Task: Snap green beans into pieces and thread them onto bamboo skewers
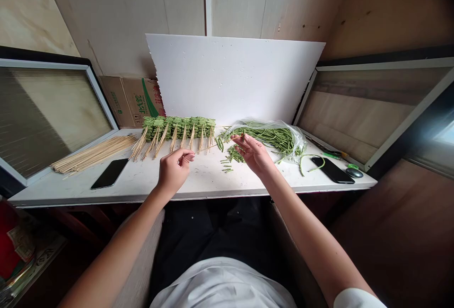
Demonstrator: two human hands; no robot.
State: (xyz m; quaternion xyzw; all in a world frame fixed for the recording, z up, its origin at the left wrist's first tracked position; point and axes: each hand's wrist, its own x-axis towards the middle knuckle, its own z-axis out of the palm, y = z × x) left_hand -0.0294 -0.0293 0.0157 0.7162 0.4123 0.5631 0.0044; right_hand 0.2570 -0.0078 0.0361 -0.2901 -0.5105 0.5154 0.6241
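My left hand is pinched around a thin bamboo skewer, which is hard to make out against the white tabletop. My right hand is raised above the table, holding a short piece of green bean between its fingertips. Just beyond my left hand, a long row of skewered green bean pieces lies with its bare skewer ends pointing toward me. Loose cut pieces lie under my right hand, next to a clear plastic bag of long green beans.
A bundle of bare skewers and a black phone lie on the white table to the left. Another phone and a computer mouse lie right. A white foam board leans at the back.
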